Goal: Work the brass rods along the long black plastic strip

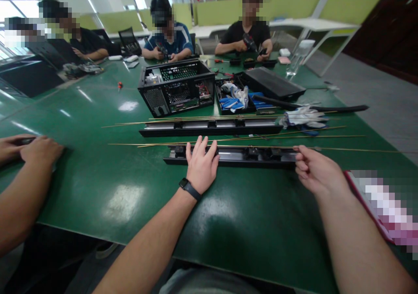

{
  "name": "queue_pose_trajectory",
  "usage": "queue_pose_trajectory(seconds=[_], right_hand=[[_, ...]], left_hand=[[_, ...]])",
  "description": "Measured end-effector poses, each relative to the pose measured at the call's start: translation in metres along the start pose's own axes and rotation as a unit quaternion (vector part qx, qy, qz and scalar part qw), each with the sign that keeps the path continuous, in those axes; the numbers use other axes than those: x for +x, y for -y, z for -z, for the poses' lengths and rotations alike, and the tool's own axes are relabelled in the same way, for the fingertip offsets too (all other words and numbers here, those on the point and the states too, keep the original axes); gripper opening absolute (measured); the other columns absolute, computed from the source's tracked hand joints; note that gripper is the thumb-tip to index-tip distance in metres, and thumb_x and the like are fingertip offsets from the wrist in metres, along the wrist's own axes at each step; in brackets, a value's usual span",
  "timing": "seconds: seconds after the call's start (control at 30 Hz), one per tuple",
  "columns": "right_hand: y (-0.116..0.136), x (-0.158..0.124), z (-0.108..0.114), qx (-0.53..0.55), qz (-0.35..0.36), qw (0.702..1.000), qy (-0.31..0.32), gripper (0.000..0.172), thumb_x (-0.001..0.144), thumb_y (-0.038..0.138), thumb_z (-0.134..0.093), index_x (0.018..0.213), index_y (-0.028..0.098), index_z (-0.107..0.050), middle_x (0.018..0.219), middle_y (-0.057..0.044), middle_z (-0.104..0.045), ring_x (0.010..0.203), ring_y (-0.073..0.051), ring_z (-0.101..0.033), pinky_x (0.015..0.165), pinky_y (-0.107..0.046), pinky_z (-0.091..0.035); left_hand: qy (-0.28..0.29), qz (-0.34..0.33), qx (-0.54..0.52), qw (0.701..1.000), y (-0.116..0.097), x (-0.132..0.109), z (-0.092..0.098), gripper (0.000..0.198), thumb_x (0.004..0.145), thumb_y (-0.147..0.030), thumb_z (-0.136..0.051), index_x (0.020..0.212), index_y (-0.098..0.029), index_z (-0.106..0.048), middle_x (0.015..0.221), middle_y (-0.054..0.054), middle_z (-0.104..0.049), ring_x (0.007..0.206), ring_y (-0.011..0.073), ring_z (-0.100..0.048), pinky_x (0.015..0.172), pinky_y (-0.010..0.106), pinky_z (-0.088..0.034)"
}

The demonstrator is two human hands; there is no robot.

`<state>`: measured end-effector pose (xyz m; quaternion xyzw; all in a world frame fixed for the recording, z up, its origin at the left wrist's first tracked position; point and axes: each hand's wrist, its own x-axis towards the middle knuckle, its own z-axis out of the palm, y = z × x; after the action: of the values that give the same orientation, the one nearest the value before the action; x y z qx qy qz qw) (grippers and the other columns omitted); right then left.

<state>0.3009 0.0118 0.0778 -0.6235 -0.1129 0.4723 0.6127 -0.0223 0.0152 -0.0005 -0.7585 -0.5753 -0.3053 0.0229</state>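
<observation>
A long black channel with a silvery inside and several small black blocks lies across the table before me. My left hand rests on it left of its middle, fingers spread and reaching over the far edge; what lies beneath the palm is hidden. At the channel's right end, my right hand has its thumb and forefinger pinched on a thin brass-coloured rod. That rod runs along the channel and sticks out well to the right. Beyond it lies a second, similar channel, with more thin rods along it.
An open black computer case stands behind the channels. Right of it are a black tray with gloves, another glove and a clear bottle. A co-worker's hands are at left; others sit across the green table.
</observation>
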Motion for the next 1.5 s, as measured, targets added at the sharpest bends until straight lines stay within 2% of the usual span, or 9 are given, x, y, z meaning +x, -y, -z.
queue_pose_trajectory(seconds=[0.27, 0.4, 0.53, 0.8, 0.97, 1.1, 1.37, 1.5], right_hand=[[0.01, 0.012, 0.013, 0.021, 0.012, 0.998, -0.054, 0.039, 0.13, 0.012, -0.056, 0.094, 0.02, -0.067, 0.069, 0.009, -0.052, 0.036, -0.003, -0.037, 0.03, -0.017, -0.023], [0.006, 0.007, 0.007, 0.008, 0.003, 1.0, -0.024, 0.036, 0.13, 0.015, -0.059, 0.096, 0.018, -0.071, 0.068, 0.008, -0.055, 0.036, -0.003, -0.038, 0.029, -0.016, -0.024], [0.004, 0.005, 0.005, -0.01, -0.009, 1.0, 0.002, 0.033, 0.126, 0.008, -0.062, 0.097, 0.017, -0.073, 0.071, 0.007, -0.057, 0.037, -0.003, -0.039, 0.03, -0.014, -0.025], [0.017, 0.015, 0.016, 0.028, 0.003, 0.997, -0.071, 0.041, 0.131, 0.011, -0.054, 0.093, 0.02, -0.064, 0.07, 0.01, -0.05, 0.036, -0.002, -0.036, 0.029, -0.016, -0.023], [0.015, 0.01, 0.012, 0.011, -0.011, 0.999, -0.045, 0.04, 0.133, 0.016, -0.056, 0.094, 0.018, -0.068, 0.069, 0.009, -0.051, 0.036, -0.002, -0.036, 0.029, -0.016, -0.024], [0.013, 0.008, 0.011, -0.005, -0.023, 1.0, -0.011, 0.038, 0.13, 0.011, -0.057, 0.096, 0.017, -0.071, 0.07, 0.008, -0.051, 0.036, -0.003, -0.037, 0.029, -0.015, -0.025], [0.018, 0.016, 0.02, 0.023, 0.008, 0.997, -0.072, 0.039, 0.131, 0.011, -0.056, 0.093, 0.02, -0.064, 0.072, 0.011, -0.05, 0.036, -0.002, -0.037, 0.03, -0.017, -0.023], [0.015, 0.014, 0.017, 0.014, 0.001, 0.999, -0.052, 0.037, 0.131, 0.014, -0.056, 0.096, 0.02, -0.066, 0.069, 0.01, -0.051, 0.036, -0.003, -0.037, 0.03, -0.016, -0.024]], left_hand=[[0.007, 0.0, 0.01, 1.0, -0.001, 0.0, 0.001, 0.05, 0.122, -0.026, -0.069, 0.171, -0.023, -0.08, 0.187, 0.023, -0.069, 0.185, 0.0451, -0.055, 0.155, 0.079, -0.033], [0.003, -0.001, 0.009, 1.0, 0.0, 0.0, 0.0, 0.05, 0.122, -0.025, -0.069, 0.17, -0.024, -0.08, 0.187, 0.022, -0.07, 0.185, 0.0447, -0.055, 0.156, 0.079, -0.032], [-0.004, -0.002, 0.007, 1.0, 0.001, -0.001, -0.001, 0.049, 0.122, -0.026, -0.069, 0.17, -0.027, -0.08, 0.186, 0.02, -0.071, 0.185, 0.0437, -0.056, 0.156, 0.078, -0.032], [0.012, 0.008, 0.01, 1.0, 0.0, 0.0, 0.001, 0.05, 0.122, -0.026, -0.069, 0.171, -0.026, -0.079, 0.187, 0.021, -0.07, 0.186, 0.0445, -0.054, 0.156, 0.079, -0.031], [0.007, 0.002, 0.007, 1.0, -0.001, 0.0, 0.002, 0.05, 0.122, -0.026, -0.069, 0.171, -0.025, -0.079, 0.186, 0.022, -0.07, 0.185, 0.0443, -0.055, 0.156, 0.08, -0.032], [0.007, 0.0, 0.004, 1.0, 0.0, 0.0, 0.002, 0.051, 0.122, -0.026, -0.069, 0.171, -0.025, -0.079, 0.186, 0.022, -0.07, 0.184, 0.0442, -0.056, 0.155, 0.08, -0.032], [0.006, 0.002, -0.002, 1.0, 0.0, 0.0, 0.002, 0.05, 0.122, -0.026, -0.068, 0.17, -0.027, -0.08, 0.186, 0.02, -0.071, 0.185, 0.0431, -0.055, 0.156, 0.079, -0.033], [0.013, 0.003, 0.004, 1.0, -0.001, 0.001, 0.003, 0.05, 0.123, -0.026, -0.067, 0.171, -0.025, -0.079, 0.187, 0.022, -0.07, 0.185, 0.0433, -0.055, 0.156, 0.078, -0.032]])
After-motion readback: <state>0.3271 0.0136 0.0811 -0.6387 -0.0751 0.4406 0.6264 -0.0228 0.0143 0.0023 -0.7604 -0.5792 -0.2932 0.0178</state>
